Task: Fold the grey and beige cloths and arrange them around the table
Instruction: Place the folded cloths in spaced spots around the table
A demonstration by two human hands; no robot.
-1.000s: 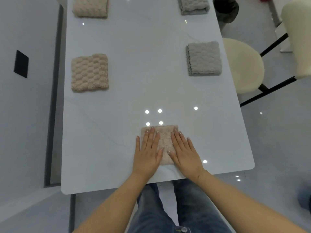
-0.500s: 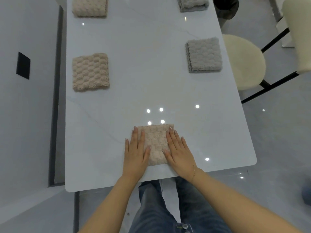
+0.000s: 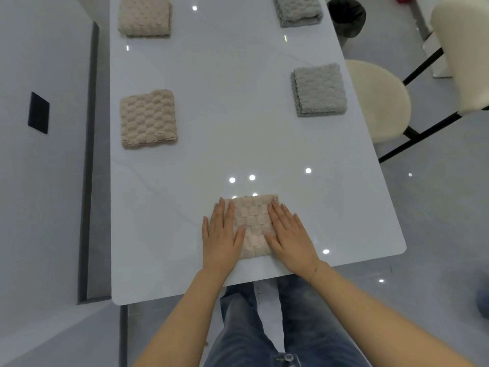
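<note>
Nearest to you, your jeans (image 3: 312, 321) show below the near edge of the white table (image 3: 225, 107). Your left hand (image 3: 221, 235) and right hand (image 3: 289, 234) both lie flat, fingers straight and together, gripping nothing; each presses down on one side of the folded beige cloth (image 3: 252, 225) at the near end of the table, just inside the edge. Your left palm covers the cloth's left side and spills onto the tabletop; your right palm covers its right side. A thin bracelet (image 3: 315, 268) sits on your right wrist.

Farther along, a second folded beige cloth (image 3: 148, 119) lies near the left edge, and a folded grey cloth (image 3: 318, 90) lies opposite it near the right edge, the two well apart. At the far end, another folded beige cloth (image 3: 144, 15) sits on the left and another folded grey cloth (image 3: 297, 9) on the right, both cut off by the top of the view.

Beside the table on the right stands a cream chair (image 3: 375, 102) with black legs, and beyond it a dark bin (image 3: 346, 15)
</note>
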